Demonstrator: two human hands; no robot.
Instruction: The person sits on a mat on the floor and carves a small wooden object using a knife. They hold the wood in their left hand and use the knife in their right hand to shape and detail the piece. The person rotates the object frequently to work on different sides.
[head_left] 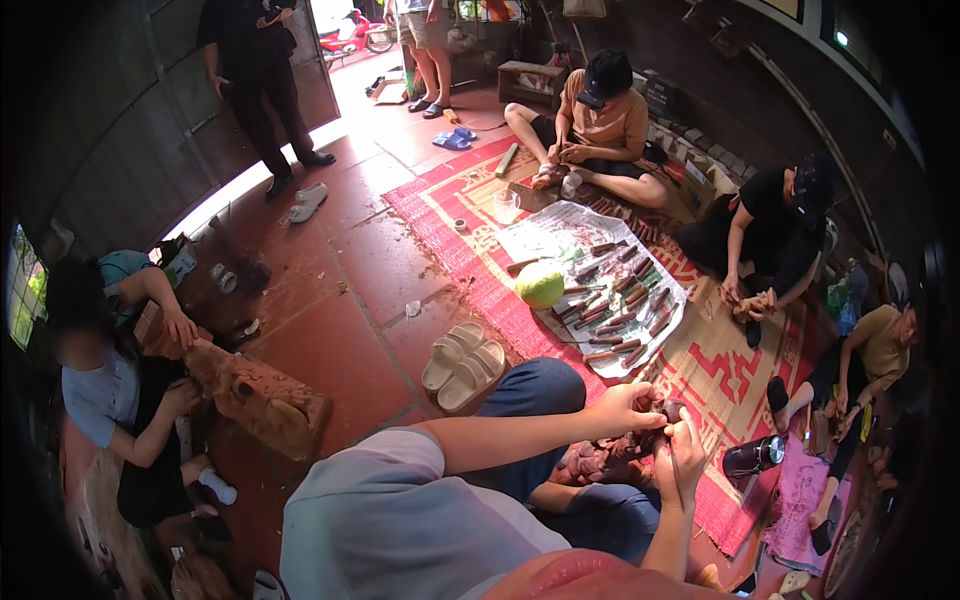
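Across my lap lies a reddish-brown wood carving (598, 460) with a knobby, worked surface. My left hand (628, 408) is closed, its fingers pinching at the carving's upper right end, where a small dark rounded part (672, 408) shows. Just beside it my right hand (680, 455) is also closed, thumb and fingers drawn together close to the left fingertips. What sits inside the right fingers is too small and hidden to name. Beyond my knee, a white sheet (530, 240) on the mat carries several wooden-handled carving tools (625, 300).
A green pomelo-like fruit (540, 285) rests at the sheet's edge. Beige sandals (463, 366) stand left of my knee. A dark flask (752, 456) is at my right on the red patterned mat (735, 375). Several people sit around; one at left touches a large wood carving (258, 395).
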